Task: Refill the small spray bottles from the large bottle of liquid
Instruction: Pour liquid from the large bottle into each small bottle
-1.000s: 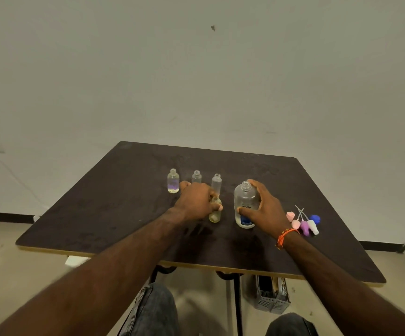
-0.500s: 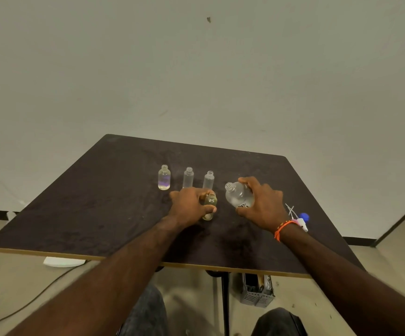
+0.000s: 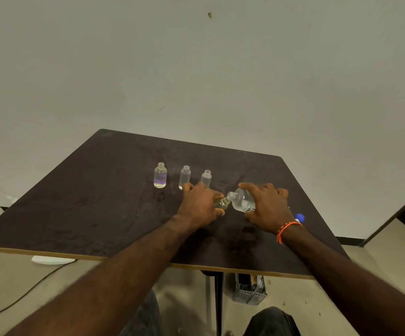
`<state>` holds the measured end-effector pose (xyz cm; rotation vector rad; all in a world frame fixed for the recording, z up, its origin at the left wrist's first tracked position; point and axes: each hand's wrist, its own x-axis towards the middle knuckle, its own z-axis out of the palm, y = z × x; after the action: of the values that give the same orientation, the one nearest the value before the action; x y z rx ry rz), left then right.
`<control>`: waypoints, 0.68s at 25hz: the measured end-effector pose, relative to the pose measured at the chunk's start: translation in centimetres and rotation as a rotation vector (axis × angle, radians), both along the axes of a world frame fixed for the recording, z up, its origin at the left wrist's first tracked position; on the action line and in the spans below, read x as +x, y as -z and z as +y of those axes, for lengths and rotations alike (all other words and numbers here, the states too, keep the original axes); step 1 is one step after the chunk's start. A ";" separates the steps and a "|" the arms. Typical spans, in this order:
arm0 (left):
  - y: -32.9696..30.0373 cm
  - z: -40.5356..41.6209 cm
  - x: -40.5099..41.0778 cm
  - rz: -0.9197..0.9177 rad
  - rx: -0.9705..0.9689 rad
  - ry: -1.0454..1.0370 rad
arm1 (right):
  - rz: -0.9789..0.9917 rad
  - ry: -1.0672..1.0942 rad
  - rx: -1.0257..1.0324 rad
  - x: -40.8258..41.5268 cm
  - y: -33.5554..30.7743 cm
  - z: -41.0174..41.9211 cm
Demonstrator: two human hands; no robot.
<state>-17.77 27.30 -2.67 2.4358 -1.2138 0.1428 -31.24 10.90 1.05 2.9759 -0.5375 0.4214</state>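
Note:
My right hand (image 3: 265, 209) grips the large clear bottle (image 3: 242, 202) and holds it tipped to the left, its open neck right over the mouth of a small yellowish bottle (image 3: 222, 203). My left hand (image 3: 200, 206) is wrapped around that small bottle, which leans slightly toward the large one. Three more small open bottles stand in a row behind: one with purple liquid (image 3: 160, 175), a clear one (image 3: 185, 177) and another clear one (image 3: 206, 178).
The dark table (image 3: 87, 202) has its front edge near my arms. A blue cap (image 3: 299, 217) peeks out behind my right wrist. Under the table are a grey crate (image 3: 250, 289), a white plate-like object (image 3: 51, 260) and a cable on the floor.
The large bottle went from upright on the table to steeply tipped left, with its neck brought to the small yellowish bottle's mouth. My left hand kept its hold.

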 end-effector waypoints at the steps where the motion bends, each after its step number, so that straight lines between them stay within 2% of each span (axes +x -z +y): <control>1: 0.0 -0.1 -0.1 -0.006 0.005 0.002 | -0.002 -0.003 -0.007 -0.1 0.0 -0.1; 17: -0.6 -0.4 -0.9 -0.029 0.047 0.042 | 0.015 0.005 -0.110 -1.2 0.2 -1.0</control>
<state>-18.63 26.86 -2.07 2.4549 -1.2941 0.1395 -32.46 9.94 0.88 2.8693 -0.5035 0.4137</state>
